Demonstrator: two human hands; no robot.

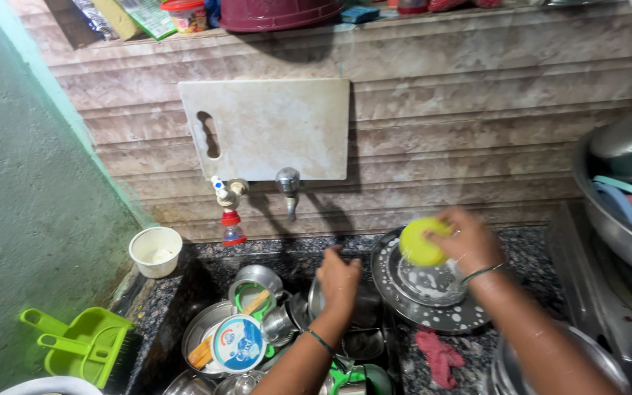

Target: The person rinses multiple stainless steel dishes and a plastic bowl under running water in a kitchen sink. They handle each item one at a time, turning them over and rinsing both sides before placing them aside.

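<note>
My right hand (469, 241) grips a round yellow scrubber (421, 243) and presses it on a soapy steel plate (404, 296) that rests tilted on the counter at the sink's right edge. My left hand (339, 281) reaches down into the sink (206, 274) and rests on a steel vessel (367, 307) there, its fingers curled over the rim. The sink is packed with steel cups, bowls and a round white lid (238, 342).
A white cutting board (272, 128) leans on the wall above two taps (287, 189). A white cup (156, 251) and a green dustpan (82, 344) sit left. A red cloth (438, 356) lies on the counter. Stacked steel bowls (627, 183) fill the right.
</note>
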